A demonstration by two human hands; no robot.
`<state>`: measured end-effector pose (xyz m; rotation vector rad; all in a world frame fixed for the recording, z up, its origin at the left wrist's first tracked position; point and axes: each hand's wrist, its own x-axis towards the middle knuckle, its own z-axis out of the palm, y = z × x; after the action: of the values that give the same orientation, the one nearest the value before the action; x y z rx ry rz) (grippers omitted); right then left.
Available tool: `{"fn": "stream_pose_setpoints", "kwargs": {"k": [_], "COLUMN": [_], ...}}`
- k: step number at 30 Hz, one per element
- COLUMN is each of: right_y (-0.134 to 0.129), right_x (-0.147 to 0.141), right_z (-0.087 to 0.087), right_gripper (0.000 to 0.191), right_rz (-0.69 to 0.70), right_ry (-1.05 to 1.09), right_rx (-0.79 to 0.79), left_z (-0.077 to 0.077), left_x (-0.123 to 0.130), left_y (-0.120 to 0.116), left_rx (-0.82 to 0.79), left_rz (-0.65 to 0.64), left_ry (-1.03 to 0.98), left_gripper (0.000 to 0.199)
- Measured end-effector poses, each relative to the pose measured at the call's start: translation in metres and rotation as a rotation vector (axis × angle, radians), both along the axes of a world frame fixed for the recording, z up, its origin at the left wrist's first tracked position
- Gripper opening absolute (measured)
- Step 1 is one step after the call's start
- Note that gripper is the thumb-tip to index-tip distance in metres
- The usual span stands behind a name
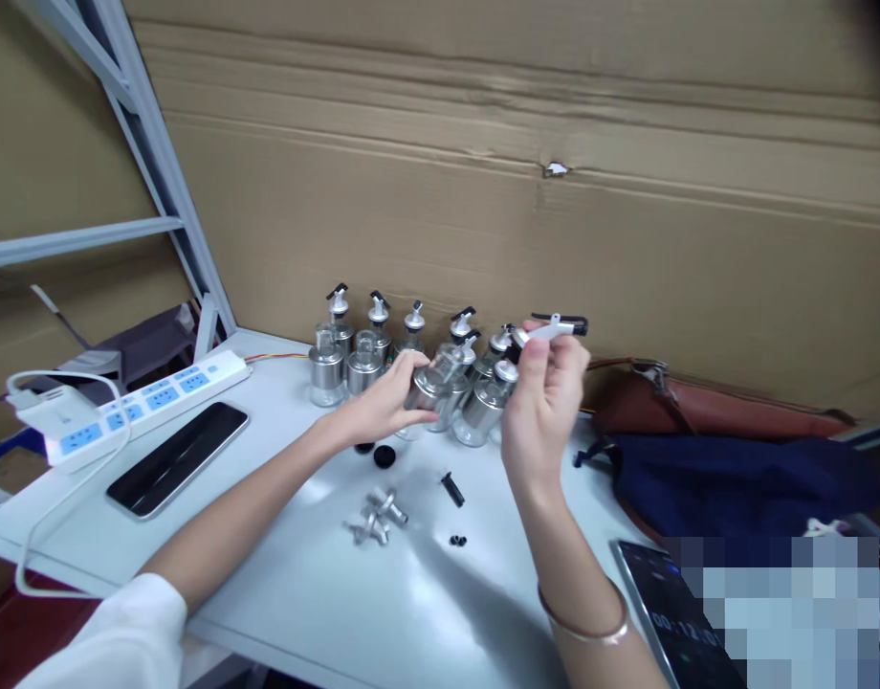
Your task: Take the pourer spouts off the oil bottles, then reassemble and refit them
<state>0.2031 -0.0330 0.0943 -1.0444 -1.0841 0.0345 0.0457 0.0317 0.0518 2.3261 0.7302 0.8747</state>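
Observation:
My left hand [389,397] is wrapped round a glass bottle with a steel collar [431,381], tilted over the table. Raised to its right, my right hand [544,392] grips a silver and black pourer top [557,328] between thumb and fingers. Behind the hands stand several bottles in rows; those at the back carry pourer tops [339,304], while two at the front left [326,368] have bare necks. In front of them lie a black round cap [385,456], silver spout parts [378,517], a black tube piece [452,489] and small black bits [458,541].
A white power strip [143,407] and a black phone [178,459] lie on the left of the table [325,612]. At the right are a device showing a timer [673,612], a dark blue cloth [734,483] and a brown bag [719,407]. Cardboard [411,191] stands behind.

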Motion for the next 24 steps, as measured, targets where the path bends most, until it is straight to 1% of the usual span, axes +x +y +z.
{"fn": "stream_pose_setpoints", "kwargs": {"k": [1,3,7,10,15,18,21,24], "right_y": [-0.001,-0.002,-0.003,-0.005,-0.01,-0.013,-0.017,-0.022], "right_x": [0.004,0.012,0.021,0.019,0.01,0.009,0.009,0.008], "right_z": [0.001,0.003,0.006,0.009,0.012,0.012,0.014,0.016], "right_gripper": [0.033,0.032,0.032,0.032,0.017,0.014,0.022,0.034], "right_rz": [-0.064,-0.114,-0.142,-0.134,-0.055,-0.016,0.055,0.143], "right_ry": [-0.021,-0.008,-0.002,-0.003,-0.006,-0.055,-0.078,-0.033], "right_rx": [0.008,0.017,0.046,0.056,0.121,0.123,0.12,0.15], "left_z": [-0.006,-0.017,-0.038,-0.047,-0.052,-0.052,-0.051,-0.049], "left_x": [0.0,0.0,0.004,0.009,0.012,0.012,0.012,0.013], "left_y": [0.005,0.013,0.022,0.026,0.027,0.026,0.024,0.021], "left_rx": [0.005,-0.006,-0.024,-0.02,-0.011,-0.011,-0.012,-0.016], "left_rz": [0.042,0.103,0.153,0.181,0.195,0.214,0.244,0.268], "left_ry": [-0.007,-0.006,0.002,-0.009,-0.015,-0.011,-0.011,-0.011], "left_gripper": [0.052,0.051,0.05,0.051,0.051,0.051,0.054,0.06]}}
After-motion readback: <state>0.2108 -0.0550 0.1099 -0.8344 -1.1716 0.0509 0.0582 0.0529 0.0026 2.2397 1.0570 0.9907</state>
